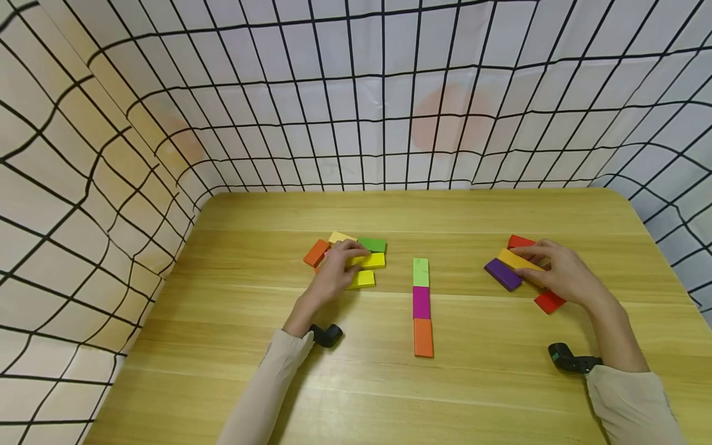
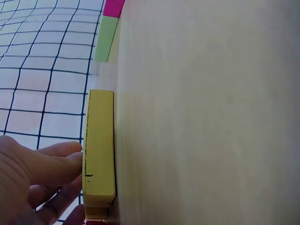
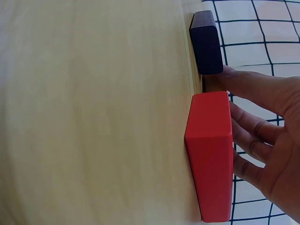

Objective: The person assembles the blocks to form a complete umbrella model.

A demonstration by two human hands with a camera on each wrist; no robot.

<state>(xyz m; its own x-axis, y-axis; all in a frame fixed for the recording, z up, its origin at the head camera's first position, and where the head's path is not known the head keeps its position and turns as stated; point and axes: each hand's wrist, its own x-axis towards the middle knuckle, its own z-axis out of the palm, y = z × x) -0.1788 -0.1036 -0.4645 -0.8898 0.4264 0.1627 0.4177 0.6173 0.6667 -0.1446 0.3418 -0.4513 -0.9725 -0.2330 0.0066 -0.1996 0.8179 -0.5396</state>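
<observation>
In the head view my left hand [image 1: 332, 272] has its thumb and fingers about the near end of a yellow block [image 1: 377, 260], pinching it. A second yellow block [image 1: 363, 280] lies just nearer and hides the fingertips in the left wrist view. Green [image 1: 372, 245], cream [image 1: 340, 237] and orange [image 1: 316, 253] blocks lie around that hand. On the right, my right hand [image 1: 564, 272] pinches a yellow-orange block [image 1: 516, 259] between thumb and fingers. A purple block [image 1: 503, 275] lies beside it, with red blocks behind [image 1: 520, 241] and in front [image 1: 549, 301].
Between the hands, a light green block [image 1: 421, 272], a magenta block [image 1: 421, 303] and an orange block [image 1: 423, 338] form a straight line on the wooden table [image 1: 367, 395]. White cloth with a black grid [image 1: 361, 99] rises behind the table and along its sides.
</observation>
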